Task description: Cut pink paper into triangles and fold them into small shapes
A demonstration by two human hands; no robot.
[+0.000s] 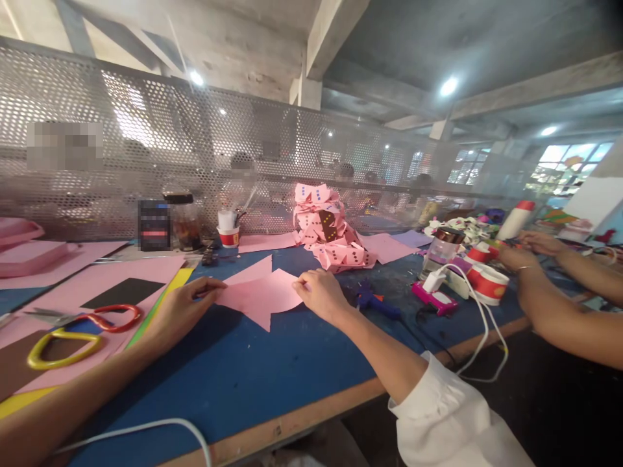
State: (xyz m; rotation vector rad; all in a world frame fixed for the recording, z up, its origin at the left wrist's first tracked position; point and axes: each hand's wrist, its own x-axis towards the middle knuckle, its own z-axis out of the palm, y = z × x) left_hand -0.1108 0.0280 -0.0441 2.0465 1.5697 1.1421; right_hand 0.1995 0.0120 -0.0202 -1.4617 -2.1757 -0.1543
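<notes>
A cut piece of pink paper [260, 292] is stretched between my two hands, just over the blue tabletop. It has two pointed corners, one up and one down, and a rounded right part. My left hand [197, 295] pinches its left end between thumb and fingers. At the rounded right edge, my right hand [321, 292] pinches the paper too. Behind it stands a pile of folded pink paper pieces [326, 227] with dark and blue dots. Scissors [82, 327] with red and yellow handles lie left of my left hand on coloured sheets.
A blue glue gun [374, 301] lies right of my right hand, near a magenta device [435, 298] with a white cable. Glass jars, paper cups [228, 235] and a phone [154, 225] stand along the table. At right, a co-worker's hands [523, 256] are busy. A perforated metal screen [195, 143] runs behind.
</notes>
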